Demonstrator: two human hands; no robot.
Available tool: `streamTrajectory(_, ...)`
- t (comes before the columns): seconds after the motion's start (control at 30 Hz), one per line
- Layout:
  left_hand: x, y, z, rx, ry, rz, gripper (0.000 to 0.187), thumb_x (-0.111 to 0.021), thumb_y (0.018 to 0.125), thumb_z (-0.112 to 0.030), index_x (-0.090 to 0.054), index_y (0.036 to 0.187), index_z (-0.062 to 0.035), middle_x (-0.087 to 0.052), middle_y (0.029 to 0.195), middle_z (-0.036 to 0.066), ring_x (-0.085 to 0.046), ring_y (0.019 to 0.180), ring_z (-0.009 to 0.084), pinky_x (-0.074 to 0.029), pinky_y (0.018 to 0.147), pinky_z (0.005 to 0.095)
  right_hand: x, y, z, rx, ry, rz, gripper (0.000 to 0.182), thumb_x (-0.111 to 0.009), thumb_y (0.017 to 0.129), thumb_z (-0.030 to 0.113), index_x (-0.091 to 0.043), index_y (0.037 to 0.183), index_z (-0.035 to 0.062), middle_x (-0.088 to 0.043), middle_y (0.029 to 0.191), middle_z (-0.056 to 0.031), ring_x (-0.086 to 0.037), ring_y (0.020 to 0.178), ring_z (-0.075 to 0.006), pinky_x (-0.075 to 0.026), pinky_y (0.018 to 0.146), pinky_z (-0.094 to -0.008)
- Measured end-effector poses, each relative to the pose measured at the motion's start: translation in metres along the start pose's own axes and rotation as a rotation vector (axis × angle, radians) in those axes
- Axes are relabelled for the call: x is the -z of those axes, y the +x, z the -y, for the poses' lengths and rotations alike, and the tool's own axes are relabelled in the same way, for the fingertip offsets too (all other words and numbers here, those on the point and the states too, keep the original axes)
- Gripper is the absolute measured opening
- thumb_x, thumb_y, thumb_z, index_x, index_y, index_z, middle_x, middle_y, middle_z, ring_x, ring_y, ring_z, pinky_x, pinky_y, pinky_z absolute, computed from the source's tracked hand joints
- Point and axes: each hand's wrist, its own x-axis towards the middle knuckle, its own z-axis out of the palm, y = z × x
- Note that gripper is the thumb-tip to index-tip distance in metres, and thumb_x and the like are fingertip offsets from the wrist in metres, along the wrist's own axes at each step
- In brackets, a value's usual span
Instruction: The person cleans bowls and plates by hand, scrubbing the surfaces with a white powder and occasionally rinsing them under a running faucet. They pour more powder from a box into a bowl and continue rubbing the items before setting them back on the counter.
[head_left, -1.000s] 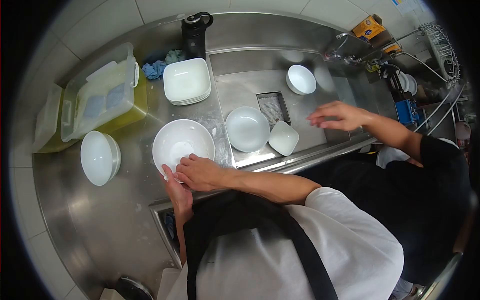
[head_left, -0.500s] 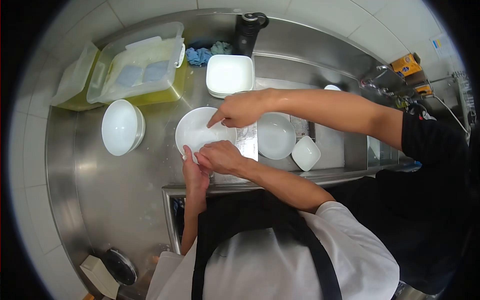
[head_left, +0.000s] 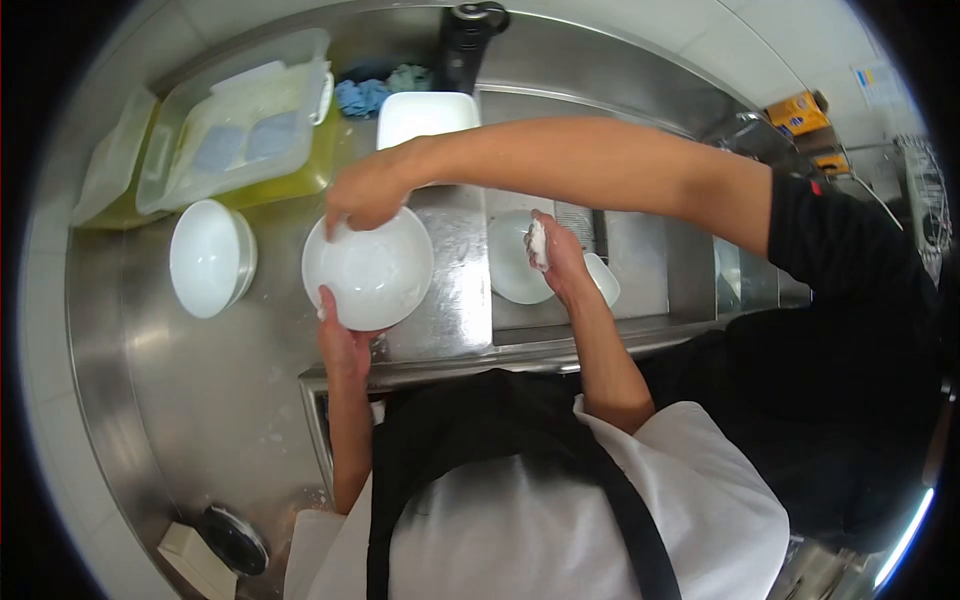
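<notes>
A white round bowl is held by my left hand, whose thumb lies over its near rim with the fingers underneath. My right hand is closed around a white foamy wad, possibly a soapy sponge. It hovers over the sink, above another white bowl and a small white dish. From the right, a co-worker's arm reaches across, and that person's hand points down at the far left inside of the bowl I hold.
Two stacked white bowls stand on the steel counter to the left. Behind are a plastic tub of yellowish liquid, blue cloths, square white dishes and a black bottle. The co-worker's body stands close on my right.
My right hand has moved away from the bowl to the right, over the sink. The bowl is tilted more toward me. The co-worker's pointing finger has shifted to the bowl's far left side.
</notes>
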Motion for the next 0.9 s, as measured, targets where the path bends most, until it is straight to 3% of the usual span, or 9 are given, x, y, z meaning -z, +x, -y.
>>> streamTrajectory(0.13,-0.009,-0.002,0.003,0.028,0.086,0.02,0.072,-0.04,0.105,-0.057,-0.035,0.15,-0.0011,-0.053,0.143,0.018,-0.06,0.124,0.0357,-0.056,0.092,0.0541,-0.171,0.127,0.025,-0.018,-0.443,0.357,0.033,-0.048,0.104,0.033,-0.066,0.098,0.0059,-0.069,0.085,-0.011,-0.064,0.075,-0.0188,-0.048,0.064,-0.0333)
streamTrajectory(0.2,-0.021,-0.003,0.007,0.061,0.066,-0.027,0.071,-0.041,0.104,-0.058,-0.036,0.15,-0.0029,-0.056,0.14,0.017,-0.064,0.119,0.0326,-0.059,0.084,0.0484,-0.108,0.156,-0.01,0.037,-0.386,0.224,0.038,-0.047,0.104,0.035,-0.069,0.104,0.0044,-0.072,0.092,-0.0144,-0.068,0.085,-0.021,-0.051,0.074,-0.0361)
streamTrajectory(0.27,-0.021,0.001,0.012,0.035,0.079,-0.018,0.071,-0.042,0.104,-0.057,-0.036,0.15,-0.0037,-0.057,0.138,0.016,-0.064,0.117,0.0315,-0.06,0.08,0.0463,0.079,0.179,-0.1,0.257,0.147,-0.039,0.043,-0.046,0.104,0.037,-0.072,0.109,0.0029,-0.074,0.099,-0.0178,-0.071,0.095,-0.0232,-0.054,0.084,-0.0389)
streamTrajectory(0.33,-0.017,0.005,0.021,0.006,0.087,-0.025,0.07,-0.042,0.104,-0.057,-0.035,0.15,-0.0046,-0.058,0.137,0.016,-0.065,0.116,0.0304,-0.06,0.077,0.0442,0.047,0.037,-0.049,0.452,-0.651,-0.639,0.036,-0.045,0.104,0.022,-0.066,0.083,0.0008,-0.067,0.077,-0.0068,-0.06,0.073,-0.0184,-0.05,0.073,-0.0336)
streamTrajectory(0.43,-0.015,0.012,0.028,-0.065,0.062,-0.056,0.064,-0.043,0.106,-0.05,-0.029,0.151,-0.0068,-0.054,0.138,0.019,-0.068,0.111,0.0318,-0.065,0.069,0.0467,-0.041,-0.009,-0.067,0.489,-0.815,-0.255,0.017,-0.056,0.095,0.012,-0.068,0.094,0.0002,-0.067,0.08,-0.0125,-0.065,0.077,-0.0224,-0.052,0.074,-0.0365)
streamTrajectory(0.6,-0.029,0.006,0.026,-0.246,0.002,-0.037,0.06,-0.049,0.107,-0.038,-0.029,0.151,-0.0037,-0.052,0.141,0.019,-0.059,0.123,0.0287,-0.054,0.096,0.0414,-0.134,-0.036,-0.082,1.066,-1.426,-0.142,0.014,-0.064,0.091,0.011,-0.069,0.098,-0.0002,-0.07,0.101,-0.0153,-0.064,0.092,-0.0339,-0.051,0.083,-0.0425)
streamTrajectory(0.63,-0.037,0.004,0.026,-0.252,0.002,-0.038,0.06,-0.049,0.107,-0.038,-0.029,0.151,-0.0037,-0.052,0.141,0.019,-0.059,0.123,0.0287,-0.054,0.096,0.0414,-0.143,-0.045,-0.074,1.072,-1.423,-0.139,0.014,-0.064,0.091,0.011,-0.069,0.098,-0.0002,-0.07,0.101,-0.0153,-0.064,0.092,-0.0339,-0.051,0.083,-0.0425)
streamTrajectory(0.73,-0.063,0.006,0.026,-0.369,0.335,0.023,0.062,-0.051,0.09,0.006,-0.035,0.149,0.0014,-0.049,0.143,0.019,-0.052,0.129,0.0291,-0.038,0.112,0.036,-0.155,-0.066,-0.051,0.952,-1.634,-0.205,0.014,-0.065,0.088,0.01,-0.07,0.095,-0.0004,-0.069,0.099,-0.0135,-0.061,0.096,-0.033,-0.05,0.086,-0.0419)
streamTrajectory(0.9,-0.143,0.0,-0.004,-0.488,0.512,0.277,0.074,-0.044,0.08,0.012,-0.031,0.152,0.0015,-0.047,0.144,0.023,-0.051,0.131,0.0316,-0.033,0.115,0.0359,-0.141,-0.064,0.014,1.058,-1.58,-0.449,0.028,-0.062,0.086,0.007,-0.062,0.109,-0.0078,-0.063,0.109,-0.0231,-0.059,0.1,-0.0377,-0.049,0.092,-0.0457)
